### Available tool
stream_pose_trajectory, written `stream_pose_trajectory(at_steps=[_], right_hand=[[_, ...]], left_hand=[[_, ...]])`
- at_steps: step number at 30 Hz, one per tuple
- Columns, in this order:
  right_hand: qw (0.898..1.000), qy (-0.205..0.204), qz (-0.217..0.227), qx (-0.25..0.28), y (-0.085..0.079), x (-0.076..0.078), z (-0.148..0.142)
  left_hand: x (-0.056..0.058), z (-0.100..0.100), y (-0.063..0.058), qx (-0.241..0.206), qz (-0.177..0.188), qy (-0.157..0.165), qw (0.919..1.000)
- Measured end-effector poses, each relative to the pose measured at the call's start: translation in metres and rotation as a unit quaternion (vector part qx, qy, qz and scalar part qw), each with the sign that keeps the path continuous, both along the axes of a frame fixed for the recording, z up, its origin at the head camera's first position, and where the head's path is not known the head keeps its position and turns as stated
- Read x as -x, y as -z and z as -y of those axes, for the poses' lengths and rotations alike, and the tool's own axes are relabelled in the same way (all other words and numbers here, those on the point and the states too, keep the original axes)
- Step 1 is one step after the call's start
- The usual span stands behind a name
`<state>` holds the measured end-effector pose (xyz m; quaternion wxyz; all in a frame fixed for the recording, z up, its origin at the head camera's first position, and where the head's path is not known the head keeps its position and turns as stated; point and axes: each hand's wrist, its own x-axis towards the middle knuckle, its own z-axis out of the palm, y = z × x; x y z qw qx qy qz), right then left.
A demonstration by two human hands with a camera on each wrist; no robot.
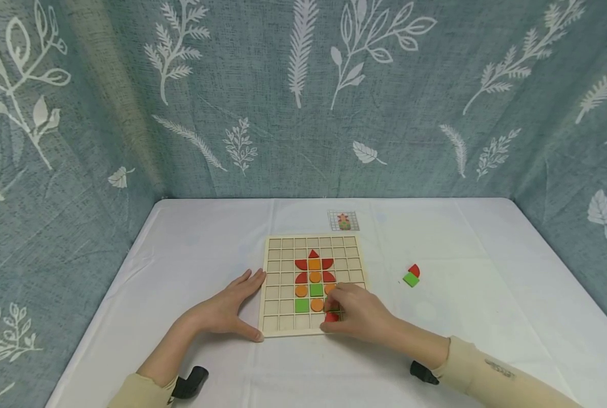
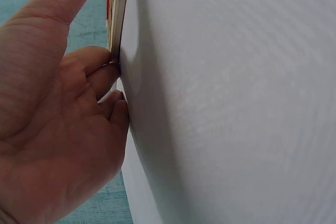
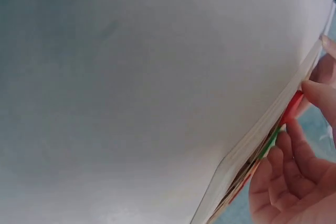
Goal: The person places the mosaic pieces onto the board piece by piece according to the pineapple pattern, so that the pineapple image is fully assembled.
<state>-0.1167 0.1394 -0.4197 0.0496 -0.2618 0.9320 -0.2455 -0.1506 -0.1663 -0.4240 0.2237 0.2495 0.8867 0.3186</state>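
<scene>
A wooden grid board [image 1: 279, 243] lies on the table with flat red, orange and green pieces set in its squares. My left hand [image 1: 226, 306] spreads its thumb and fingers along the board's left edge; the left wrist view shows its fingertips against the board's side. Over the board's lower right, my right hand [image 1: 361, 314] pinches a red piece [image 1: 331, 317] between thumb and fingers, low at the grid's front row. A green piece beneath that hand is mostly covered. In the right wrist view the red piece [image 3: 292, 107] shows between the fingertips.
Right of the board, a loose red piece [image 1: 414, 270] touches a green square [image 1: 411, 279]. Behind the board lies a small pattern card [image 1: 351, 222] with a gridded picture. A white cloth [image 1: 206, 226] covers the table, and a leaf-patterned blue-green curtain [image 1: 283, 153] encloses it.
</scene>
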Motion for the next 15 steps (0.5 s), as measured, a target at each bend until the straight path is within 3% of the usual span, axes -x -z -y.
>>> stream_pose_trajectory(at_steps=[9, 15], right_hand=[[0.998, -0.005, 0.04, 0.045, -0.0016, 0.0011, -0.0032], [0.999, 0.002, 0.034, 0.038, -0.0027, 0.0009, -0.0072]], left_hand=[[0.0, 0.0004, 0.0002, 0.001, 0.0, -0.001, 1.0], [-0.0005, 0.0003, 0.0006, 0.0, -0.004, -0.001, 1.0]])
